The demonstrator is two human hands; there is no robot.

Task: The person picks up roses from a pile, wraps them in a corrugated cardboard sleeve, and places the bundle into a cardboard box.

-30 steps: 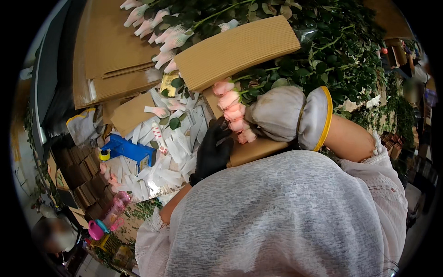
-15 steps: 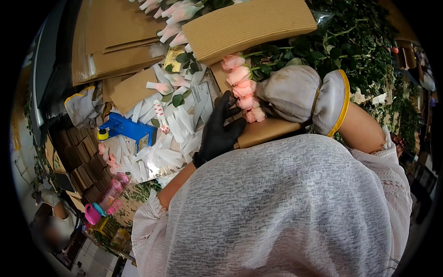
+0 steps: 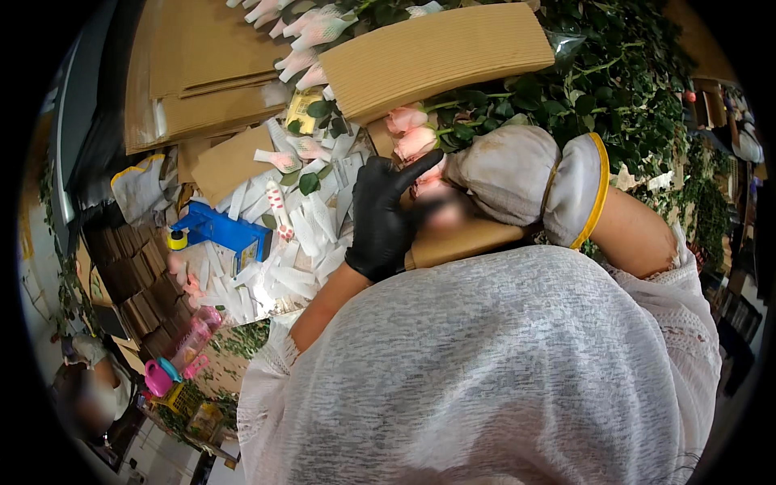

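A row of pink roses (image 3: 415, 144) lies on a sheet of brown cardboard (image 3: 473, 241), heads toward the left. My right hand (image 3: 505, 174), in a loose grey-white cloth glove with yellow trim, is rounded like a fist over the stems just behind the heads; its fingers are hidden in the folds. My left hand (image 3: 381, 217), in a black glove, is at the left side of the heads. Its fingers are apart, one stretched across the blooms, and it grips nothing. The lower heads are partly covered or blurred. Corrugated cardboard (image 3: 436, 56) lies just beyond the roses.
White netting sleeves (image 3: 295, 275) and a blue tape dispenser (image 3: 230, 230) lie to the left. Cardboard sheets (image 3: 218, 48) and sleeved roses (image 3: 322, 31) are at the back. Dense leafy stems (image 3: 622, 89) fill the right. Folded cardboard (image 3: 141, 279) stands far left, where a person (image 3: 97, 388) also shows.
My left hand has lifted from the side of the rose heads, and one finger now stretches over them toward the upper right. My right hand stays in nearly the same place.
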